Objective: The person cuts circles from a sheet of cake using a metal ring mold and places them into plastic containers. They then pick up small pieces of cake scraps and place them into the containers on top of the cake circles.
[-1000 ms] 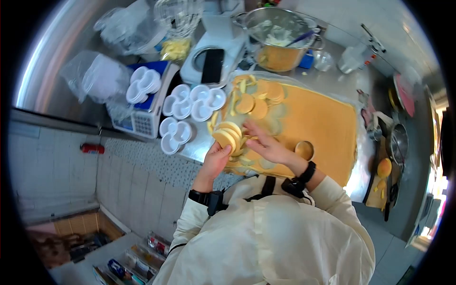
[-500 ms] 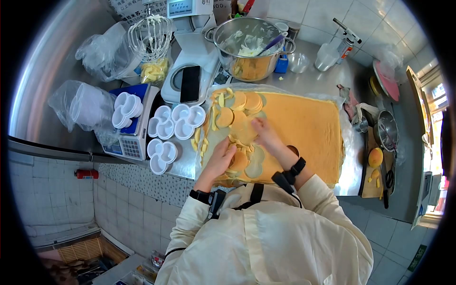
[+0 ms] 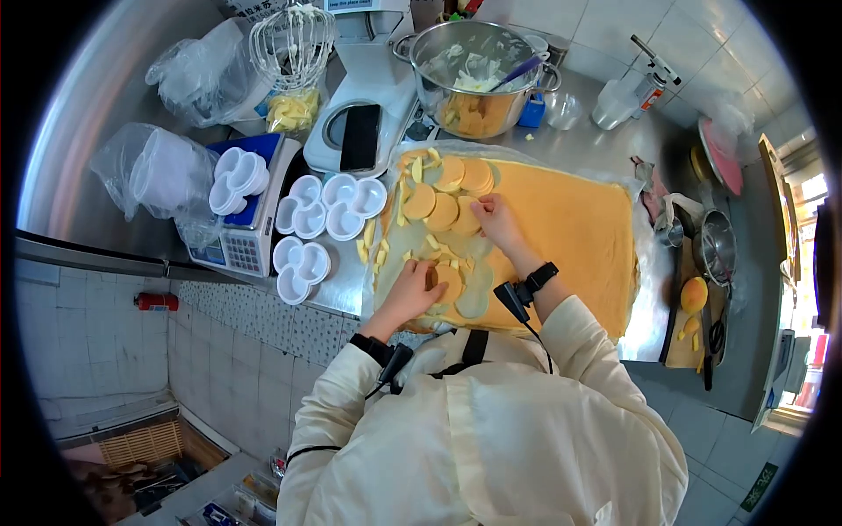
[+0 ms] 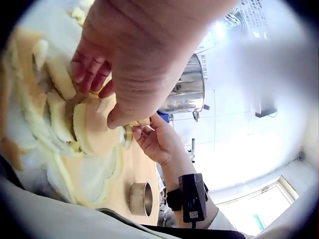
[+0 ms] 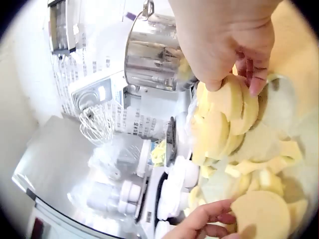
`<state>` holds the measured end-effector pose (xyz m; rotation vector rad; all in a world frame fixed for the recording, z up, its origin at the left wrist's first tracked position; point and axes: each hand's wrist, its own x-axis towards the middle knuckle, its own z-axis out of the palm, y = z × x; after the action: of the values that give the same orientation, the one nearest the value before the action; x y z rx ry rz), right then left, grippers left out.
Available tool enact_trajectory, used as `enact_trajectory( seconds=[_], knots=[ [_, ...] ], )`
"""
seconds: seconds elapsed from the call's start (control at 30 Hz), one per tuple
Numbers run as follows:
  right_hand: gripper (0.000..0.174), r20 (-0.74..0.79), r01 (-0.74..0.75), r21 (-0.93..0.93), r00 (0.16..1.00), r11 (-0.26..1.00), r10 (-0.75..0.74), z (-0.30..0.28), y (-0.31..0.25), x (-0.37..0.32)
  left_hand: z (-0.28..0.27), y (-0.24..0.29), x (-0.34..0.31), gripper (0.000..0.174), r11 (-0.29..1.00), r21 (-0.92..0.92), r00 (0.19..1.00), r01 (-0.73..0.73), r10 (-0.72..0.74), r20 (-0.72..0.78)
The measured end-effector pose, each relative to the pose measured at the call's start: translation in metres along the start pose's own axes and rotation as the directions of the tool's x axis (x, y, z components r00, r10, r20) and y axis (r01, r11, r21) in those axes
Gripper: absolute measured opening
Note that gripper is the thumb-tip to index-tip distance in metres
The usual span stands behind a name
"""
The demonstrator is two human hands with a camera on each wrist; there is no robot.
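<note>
A sheet of yellow sponge cake (image 3: 570, 237) covers the counter before the person, its left part cut into rounds and scraps. Near the front edge, the left hand (image 3: 410, 294) has its thumb and fingers about a cake round (image 3: 448, 285); that round (image 5: 261, 214) also shows in the right wrist view. Farther back, the right hand (image 3: 500, 223) pinches the edge of a cake round (image 5: 229, 97) among overlapping rounds (image 3: 441, 212). More rounds (image 3: 474, 175) lie behind. A metal ring cutter (image 4: 141, 199) stands on the sheet in the left wrist view.
White three-lobed cups (image 3: 353, 206) stand left of the sheet, beside a scale (image 3: 232, 250). Behind are a phone (image 3: 360, 138) on a white mixer and a steel pot (image 3: 474, 114) with a purple-handled spatula. A mango (image 3: 694, 295) and a knife lie on a board at right.
The left hand has set down the stack of rounds it held and moved to a round near the front. The right hand has moved onto the rounds farther back.
</note>
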<state>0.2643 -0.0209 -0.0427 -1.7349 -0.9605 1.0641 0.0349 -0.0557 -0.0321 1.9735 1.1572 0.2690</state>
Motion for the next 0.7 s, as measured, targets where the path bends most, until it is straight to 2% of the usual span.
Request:
enact_trajectory(
  seconds=[0.03,0.07,0.1,0.23,0.33,0.37,0.4,0.43,0.5,0.53,0.57,0.6,0.63,0.7],
  knots=[
    [0.043,0.003,-0.004,0.001,1.000,1.000,0.004,0.002,0.006,0.002,0.000,0.001,-0.001,0.050,1.000,0.000,1.000,0.005,-0.005,0.002],
    [0.041,-0.089,0.112,-0.228,0.987,0.967,-0.135,0.005,0.013,0.004,0.000,0.002,-0.001,0.055,0.999,0.050,1.000,-0.013,0.012,0.018],
    [0.039,-0.145,0.196,-0.453,0.946,0.870,-0.288,0.006,0.012,0.004,0.000,0.004,-0.001,0.059,0.994,0.100,0.999,-0.034,0.031,0.034],
    [0.036,-0.134,0.181,-0.483,0.952,0.857,-0.276,0.013,0.008,0.001,0.004,0.005,-0.002,0.063,0.997,0.079,1.000,-0.020,0.020,0.006],
    [0.033,-0.129,0.147,-0.405,0.968,0.902,-0.215,0.005,-0.001,-0.004,0.001,0.006,0.004,0.065,0.998,0.056,0.996,0.041,-0.045,0.081],
    [0.032,-0.146,0.293,-0.468,0.905,0.834,-0.400,-0.001,-0.002,-0.012,0.000,0.007,0.003,0.066,0.999,0.033,0.996,0.034,-0.036,0.078],
    [0.032,-0.149,0.424,-0.529,0.807,0.735,-0.572,-0.006,-0.006,-0.022,0.000,0.007,0.003,0.067,1.000,0.011,0.997,0.025,-0.026,0.074],
    [0.032,-0.142,0.430,-0.530,0.805,0.731,-0.576,-0.012,-0.014,-0.031,0.001,0.007,0.005,0.067,1.000,0.008,0.997,0.028,-0.028,0.067],
    [0.029,0.148,0.395,-0.402,0.918,0.826,-0.367,-0.019,-0.021,-0.055,0.005,0.007,0.003,0.068,0.998,-0.027,0.996,0.050,-0.047,0.080],
    [0.029,0.146,0.390,-0.402,0.920,0.828,-0.363,-0.018,-0.017,-0.064,0.006,0.009,0.002,0.068,0.998,-0.027,0.995,0.052,-0.049,0.085],
    [0.028,0.361,0.396,-0.407,0.898,0.823,-0.253,-0.017,-0.014,-0.072,0.005,0.012,0.003,0.070,0.996,-0.028,0.991,0.082,-0.078,0.105],
    [0.027,0.553,0.402,-0.412,0.824,0.818,-0.127,-0.017,-0.011,-0.080,0.005,0.016,0.004,0.072,0.994,-0.028,0.987,0.109,-0.105,0.125],
    [0.027,0.546,0.399,-0.414,0.828,0.818,-0.128,-0.014,-0.009,-0.087,0.007,0.013,0.006,0.072,0.994,-0.026,0.987,0.103,-0.099,0.129],
    [0.029,0.562,0.389,-0.427,0.821,0.816,-0.098,-0.004,-0.008,-0.096,0.012,-0.001,0.011,0.058,0.992,-0.127,0.986,-0.003,0.025,0.166]
  ],
)
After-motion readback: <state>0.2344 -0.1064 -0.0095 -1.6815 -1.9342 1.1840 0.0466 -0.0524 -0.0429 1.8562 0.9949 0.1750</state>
